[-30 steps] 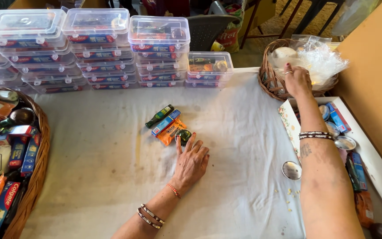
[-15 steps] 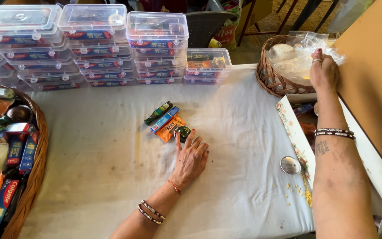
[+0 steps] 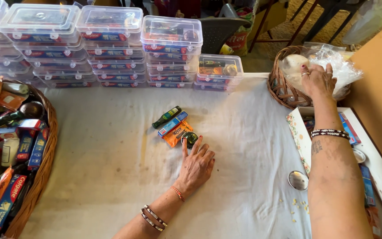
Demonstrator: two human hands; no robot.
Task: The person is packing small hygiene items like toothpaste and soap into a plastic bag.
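Right hand [image 3: 318,80] unmoved on basket bag [image 3: 339,66], open | left hand [image 3: 196,166] open, fingertips touching tin [image 3: 189,138]

Left hand [image 3: 196,166] flat, fingers spread, palm down, right hand [image 3: 318,80] outstretched far forward, fingers curled downward

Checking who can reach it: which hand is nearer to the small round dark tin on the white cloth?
Left. The left hand lies flat with its fingertips touching the small round dark tin. The right hand is far off to the right, in the wicker basket.
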